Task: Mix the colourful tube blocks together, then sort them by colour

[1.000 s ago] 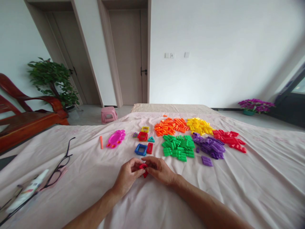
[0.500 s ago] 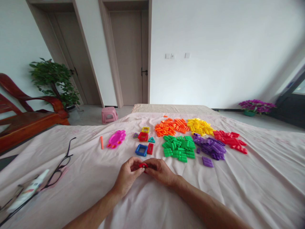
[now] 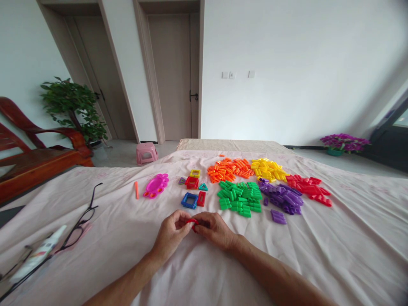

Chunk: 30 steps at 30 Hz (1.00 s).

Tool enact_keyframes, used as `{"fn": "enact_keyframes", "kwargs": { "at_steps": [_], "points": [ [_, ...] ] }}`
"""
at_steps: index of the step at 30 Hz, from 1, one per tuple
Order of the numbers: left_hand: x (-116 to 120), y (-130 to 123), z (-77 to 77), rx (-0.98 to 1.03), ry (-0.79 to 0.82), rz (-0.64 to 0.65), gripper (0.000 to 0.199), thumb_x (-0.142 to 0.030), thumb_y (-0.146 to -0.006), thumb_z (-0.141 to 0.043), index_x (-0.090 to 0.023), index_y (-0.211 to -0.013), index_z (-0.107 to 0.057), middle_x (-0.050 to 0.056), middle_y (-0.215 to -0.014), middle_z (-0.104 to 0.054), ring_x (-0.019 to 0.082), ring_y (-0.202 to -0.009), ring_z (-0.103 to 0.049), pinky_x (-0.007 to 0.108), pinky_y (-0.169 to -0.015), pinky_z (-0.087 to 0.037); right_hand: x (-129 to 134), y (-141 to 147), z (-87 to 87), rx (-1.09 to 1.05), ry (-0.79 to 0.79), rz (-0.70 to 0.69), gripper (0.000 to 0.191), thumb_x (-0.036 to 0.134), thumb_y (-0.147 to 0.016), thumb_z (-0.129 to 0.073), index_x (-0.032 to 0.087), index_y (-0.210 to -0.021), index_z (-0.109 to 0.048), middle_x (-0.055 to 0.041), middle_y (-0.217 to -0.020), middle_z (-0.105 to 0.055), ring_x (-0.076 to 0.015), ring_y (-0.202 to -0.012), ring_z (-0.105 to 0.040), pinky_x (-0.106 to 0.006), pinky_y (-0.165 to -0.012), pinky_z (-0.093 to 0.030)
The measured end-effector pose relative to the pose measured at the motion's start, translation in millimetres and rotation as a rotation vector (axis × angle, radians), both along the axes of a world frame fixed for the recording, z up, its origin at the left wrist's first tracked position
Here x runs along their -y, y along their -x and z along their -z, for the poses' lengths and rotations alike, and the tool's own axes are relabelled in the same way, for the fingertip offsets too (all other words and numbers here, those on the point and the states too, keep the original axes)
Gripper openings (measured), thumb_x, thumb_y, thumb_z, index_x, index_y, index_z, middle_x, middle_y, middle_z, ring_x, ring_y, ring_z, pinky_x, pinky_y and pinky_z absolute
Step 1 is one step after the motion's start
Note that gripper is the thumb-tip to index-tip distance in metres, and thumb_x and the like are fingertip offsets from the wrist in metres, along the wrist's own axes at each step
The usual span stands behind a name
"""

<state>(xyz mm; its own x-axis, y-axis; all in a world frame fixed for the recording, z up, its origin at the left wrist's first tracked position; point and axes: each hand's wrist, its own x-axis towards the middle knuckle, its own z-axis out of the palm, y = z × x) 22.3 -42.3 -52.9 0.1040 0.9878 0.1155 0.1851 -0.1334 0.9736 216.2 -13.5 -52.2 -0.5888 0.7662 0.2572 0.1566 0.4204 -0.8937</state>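
Between my fingertips is a small red curved piece [image 3: 193, 221], mostly covered by the fingers, so its full shape is hidden. My left hand [image 3: 172, 231] pinches its left side with thumb and fingers. On the other side my right hand [image 3: 216, 229] grips it the same way. Just beyond the hands lie a blue square frame tile [image 3: 182, 200] and a red rectangular tile [image 3: 201, 199]. Behind them are red square tiles [image 3: 192, 182], a yellow tile [image 3: 195, 173] and small triangle tiles [image 3: 203, 187]. A heap of green tube pieces [image 3: 239, 196] sits to the right.
Farther back are heaps of orange [image 3: 228, 170], yellow [image 3: 268, 170], purple [image 3: 283, 197] and red pieces [image 3: 307, 187]. At left lie a pink palette [image 3: 156, 185], an orange stick [image 3: 137, 190], eyeglasses [image 3: 75, 236] and a white tube [image 3: 41, 254]. The tablecloth [image 3: 191, 272] is wrinkled.
The red piece has turned slightly between my fingertips, so its curved edge shows differently. Both hands stay in nearly the same place.
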Motion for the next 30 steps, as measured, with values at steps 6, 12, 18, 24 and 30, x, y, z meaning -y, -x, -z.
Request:
{"fn": "enact_keyframes", "kwargs": {
  "at_steps": [6,12,18,24,30],
  "points": [
    [-5,4,-4.6,0.061,0.026,-0.051,0.022,-0.034,-0.078,-0.07,-0.015,-0.089,-0.064,0.005,-0.085,-0.072,0.018,-0.078,-0.067,0.029,-0.073,-0.053,2,1,-3.7,0.017,-0.027,0.013,0.028,0.022,-0.092,-0.057,0.021,-0.115,-0.072,-0.0041,-0.101,-0.072,-0.0176,-0.087,-0.065,-0.026,-0.076,-0.051],
    [-19,25,-9.2,0.22,-0.027,-0.244,0.036,-0.041,-0.075,-0.074,-0.015,-0.096,-0.061,0.005,-0.086,-0.071,0.016,-0.075,-0.067,0.03,-0.073,-0.054,-3,0,7.4,0.057,-0.072,0.149,0.032,0.016,-0.089,-0.054,0.018,-0.117,-0.07,-0.0064,-0.097,-0.072,-0.016,-0.078,-0.066,-0.027,-0.073,-0.053],
    [-43,50,6.5,0.232,-0.078,-0.421,0.046,-0.044,-0.073,-0.075,-0.016,-0.106,-0.061,0.005,-0.096,-0.069,0.017,-0.082,-0.068,0.03,-0.075,-0.056,-6,1,10.0,0.09,-0.104,0.15,0.033,0.009,-0.084,-0.053,0.02,-0.108,-0.073,-0.0057,-0.097,-0.072,-0.0171,-0.086,-0.068,-0.026,-0.077,-0.054],
    [-59,57,16.4,0.221,-0.055,-0.446,0.045,-0.045,-0.072,-0.074,-0.014,-0.103,-0.063,0.008,-0.094,-0.07,0.018,-0.08,-0.069,0.032,-0.074,-0.057,-4,1,5.9,0.121,-0.128,0.141,0.034,0.006,-0.083,-0.053,0.019,-0.107,-0.074,-0.0053,-0.096,-0.073,-0.0169,-0.086,-0.068,-0.026,-0.078,-0.054],
    [-84,53,22.6,0.221,-0.02,-0.44,0.044,-0.043,-0.072,-0.072,-0.014,-0.104,-0.062,0.007,-0.092,-0.07,0.016,-0.075,-0.069,0.031,-0.074,-0.058,-3,2,1.4,0.178,-0.19,0.138,0.031,0.009,-0.085,-0.055,0.019,-0.106,-0.074,-0.0057,-0.095,-0.074,-0.0173,-0.087,-0.068,-0.027,-0.08,-0.053]
  ]
}}
